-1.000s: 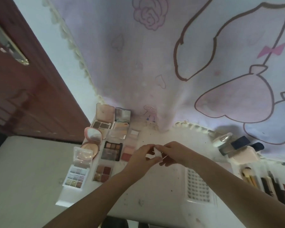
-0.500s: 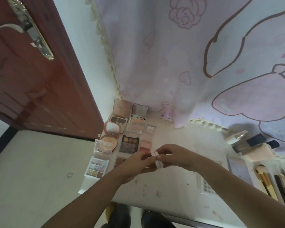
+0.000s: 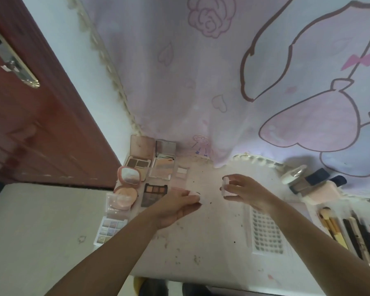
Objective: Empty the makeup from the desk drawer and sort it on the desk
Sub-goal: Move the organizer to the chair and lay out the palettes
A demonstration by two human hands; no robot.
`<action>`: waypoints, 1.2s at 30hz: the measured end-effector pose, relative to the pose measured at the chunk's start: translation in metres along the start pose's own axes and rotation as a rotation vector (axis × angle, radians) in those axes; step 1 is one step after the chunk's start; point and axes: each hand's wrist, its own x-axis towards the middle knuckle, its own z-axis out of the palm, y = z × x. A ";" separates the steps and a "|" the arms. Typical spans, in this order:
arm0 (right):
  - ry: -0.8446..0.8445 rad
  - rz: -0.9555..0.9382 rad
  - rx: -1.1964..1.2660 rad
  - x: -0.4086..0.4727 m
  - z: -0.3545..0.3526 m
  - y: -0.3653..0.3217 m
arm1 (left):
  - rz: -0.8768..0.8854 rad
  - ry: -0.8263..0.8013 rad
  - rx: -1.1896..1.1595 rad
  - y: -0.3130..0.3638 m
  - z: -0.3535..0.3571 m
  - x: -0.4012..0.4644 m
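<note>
At the near right of the white desk (image 3: 212, 248) a clear tray of false nails (image 3: 265, 231) lies flat, and further right a row of makeup brushes and pencils (image 3: 348, 231) runs along the edge. At the near left corner sits an open nine-pan eyeshadow palette (image 3: 110, 229) with its clear lid up. Above the middle of the desk both hands are raised, apart from each other. The left hand (image 3: 175, 206) pinches a small white piece (image 3: 195, 197) between thumb and fingertips — what it is cannot be told. The right hand (image 3: 247, 192) curls its fingers round a small white-and-pink compact (image 3: 228, 186), held on edge above the desk. Left of the hands the sorted makeup lies in rows: a dark eyeshadow palette (image 3: 154, 194) just beside the left hand, a round powder compact with its puff (image 3: 125, 195) further left, a pink rounded mirror compact (image 3: 129, 175) behind that, and at the far end a pink contour palette (image 3: 140, 157) and a silver-lidded palette (image 3: 163, 161), both open with lids propped against the wall hanging. Far right, a cluster of bottles and tubes (image 3: 312, 182) lies beside a pale pink case (image 3: 323, 194). A pink cartoon-printed cloth (image 3: 222, 82) hangs behind the desk, and a red-brown door (image 3: 41, 124) stands at far left.
</note>
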 end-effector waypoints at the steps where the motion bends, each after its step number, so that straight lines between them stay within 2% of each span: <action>1: 0.040 0.003 0.032 0.006 -0.002 0.006 | 0.030 0.035 0.140 0.003 0.006 0.010; 4: 0.200 -0.036 -0.082 0.026 -0.001 0.019 | 0.162 0.257 0.749 0.010 0.015 0.043; 6: 0.305 -0.062 -0.192 0.041 -0.001 0.025 | 0.282 0.383 1.024 0.014 0.020 0.067; 10: 0.344 -0.123 -0.502 0.064 -0.006 0.038 | 0.434 0.444 1.344 0.012 0.025 0.115; 15: 0.344 -0.217 -0.921 0.072 -0.015 0.042 | 0.479 0.474 1.673 -0.001 0.021 0.137; 18: 0.334 -0.199 -0.976 0.077 -0.012 0.039 | 0.545 0.533 1.899 0.001 0.021 0.131; 21: 0.330 -0.193 -0.984 0.082 -0.006 0.036 | 0.579 0.500 1.979 0.006 0.022 0.126; 25: 0.314 -0.182 -1.002 0.084 -0.001 0.033 | 0.470 0.383 1.727 0.015 0.021 0.130; 28: 0.333 -0.174 -0.990 0.086 0.000 0.031 | 0.471 0.312 1.576 0.017 0.019 0.135; 30: 0.342 -0.171 -0.989 0.088 0.000 0.029 | 0.459 0.322 1.755 0.018 0.018 0.139; 32: 0.345 -0.174 -0.984 0.092 0.001 0.027 | 0.431 0.403 1.998 0.023 0.019 0.142; 36: 0.344 -0.185 -0.933 0.097 0.003 0.023 | 0.351 0.452 2.192 0.032 0.021 0.143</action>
